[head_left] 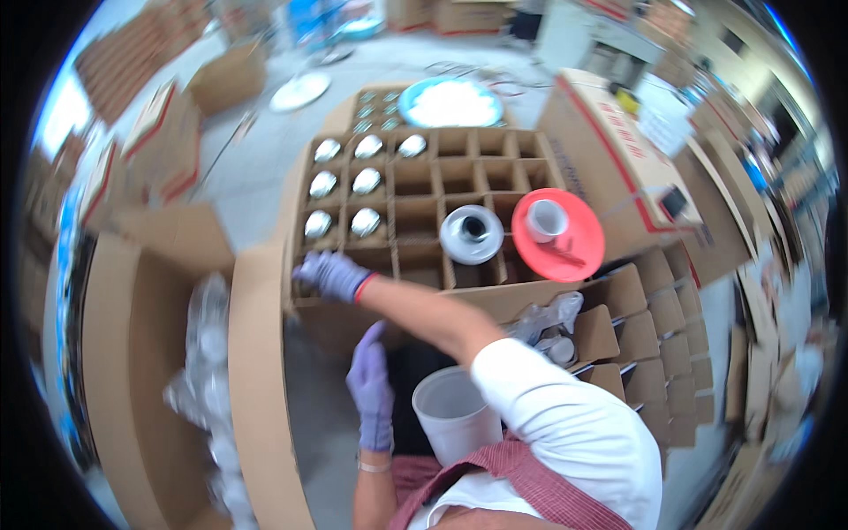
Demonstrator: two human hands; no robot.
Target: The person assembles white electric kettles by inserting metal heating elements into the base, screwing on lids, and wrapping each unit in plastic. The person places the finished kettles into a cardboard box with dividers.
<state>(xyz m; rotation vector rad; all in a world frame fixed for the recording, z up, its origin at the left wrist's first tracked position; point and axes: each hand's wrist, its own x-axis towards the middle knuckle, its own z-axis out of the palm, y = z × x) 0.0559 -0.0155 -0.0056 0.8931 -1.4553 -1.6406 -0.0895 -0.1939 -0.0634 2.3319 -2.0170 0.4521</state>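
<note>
My right hand (331, 276), in a purple glove, reaches across to the near left cell of a divided carton (415, 212). Its fingers curl down over the cell, and whatever they hold is hidden. Several shiny silver-topped items (367, 181) stand in the left columns of cells. Nearer to me, my left hand (371, 389), also gloved, is raised off the carton's front edge with its thumb apart and nothing seen in it. A white plastic bucket (450, 411) stands close to my body, beneath my right arm.
A translucent lid with a dark centre (472, 233) and a red plate (574, 243) bearing a white cup (547, 220) rest on the dividers. An open carton (150, 371) with bagged items stands left. Cardboard dividers (658, 336) lie right; a blue basin (450, 102) is beyond.
</note>
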